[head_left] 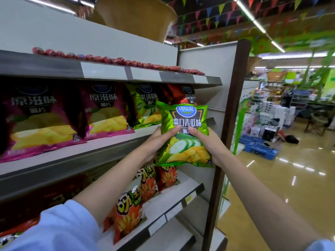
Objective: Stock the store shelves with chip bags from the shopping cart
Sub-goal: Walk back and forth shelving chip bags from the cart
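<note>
Here's the placing step: a green chip bag (183, 131) is up in front of the middle shelf (116, 142), held upright and facing us, just off the shelf's right end. Both hands have it. The left hand (159, 140) wraps the bag's left edge, thumb laid across the front just under the printed name; the right hand (208, 142) grips the right edge, thumb on the front too, the rest of the fingers hidden behind the foil. Both forearms reach up and forward from below, a pale blue sleeve (59, 227) showing on the left arm.

On that shelf another green bag (145, 107) of the same kind already stands, between the pink bags (107, 113) and a red bag (181, 95) at the far right. By my reading the next move is to carry this one in and left, then stand it in front of its green twin without knocking the row. The shopping cart isn't in sight.
</note>
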A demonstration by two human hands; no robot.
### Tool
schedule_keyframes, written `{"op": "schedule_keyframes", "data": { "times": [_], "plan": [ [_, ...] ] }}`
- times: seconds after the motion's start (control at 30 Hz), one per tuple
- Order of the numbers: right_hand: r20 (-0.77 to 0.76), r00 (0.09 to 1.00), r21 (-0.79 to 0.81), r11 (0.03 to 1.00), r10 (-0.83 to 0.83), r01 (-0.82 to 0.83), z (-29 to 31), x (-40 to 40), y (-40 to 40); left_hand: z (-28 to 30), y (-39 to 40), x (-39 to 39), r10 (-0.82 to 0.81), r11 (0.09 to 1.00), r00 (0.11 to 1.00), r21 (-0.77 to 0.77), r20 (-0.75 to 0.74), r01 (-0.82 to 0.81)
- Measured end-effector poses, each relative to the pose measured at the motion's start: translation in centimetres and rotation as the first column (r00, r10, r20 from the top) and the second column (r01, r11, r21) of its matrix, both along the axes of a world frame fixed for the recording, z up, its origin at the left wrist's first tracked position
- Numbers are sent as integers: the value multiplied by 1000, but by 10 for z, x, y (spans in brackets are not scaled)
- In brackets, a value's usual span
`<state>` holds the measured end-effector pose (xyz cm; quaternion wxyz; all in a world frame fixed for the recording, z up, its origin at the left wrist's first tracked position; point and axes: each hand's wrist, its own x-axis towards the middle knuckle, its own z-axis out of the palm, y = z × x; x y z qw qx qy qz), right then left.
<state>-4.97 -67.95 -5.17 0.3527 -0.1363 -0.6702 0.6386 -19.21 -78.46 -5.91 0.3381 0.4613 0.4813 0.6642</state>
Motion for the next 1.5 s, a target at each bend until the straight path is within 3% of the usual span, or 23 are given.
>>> {"op": "schedule_keyframes", "data": {
  "times": [0.13,0.33,0.53,0.63,0.87,1.03,1.27,1.5],
  "plan": [
    [-10,991,-82,988,131,-131,12,-30,29,15,10,-21,103,993,995,-53,-14,-103],
    [121,953,19,959,277,-282,47,-84,63,48,19,-45,289,952,957,-120,37,-283],
    [205,926,87,937,316,-339,74,-123,86,58,29,-62,528,843,848,-148,42,-517],
    [211,908,105,915,362,-390,74,-145,95,61,32,-63,563,817,826,-172,29,-550],
    [230,906,150,907,354,-393,60,-167,104,52,40,-70,793,602,610,-180,16,-778],
    [125,911,76,912,393,-404,45,-173,105,44,51,-69,803,593,594,-154,48,-790],
    [37,969,301,922,244,-244,27,-179,102,39,54,-75,833,542,553,-168,-26,-823],
    [-95,995,633,771,-2,62,24,-171,93,36,53,-76,849,468,499,-187,-176,-863]
  ]
}}
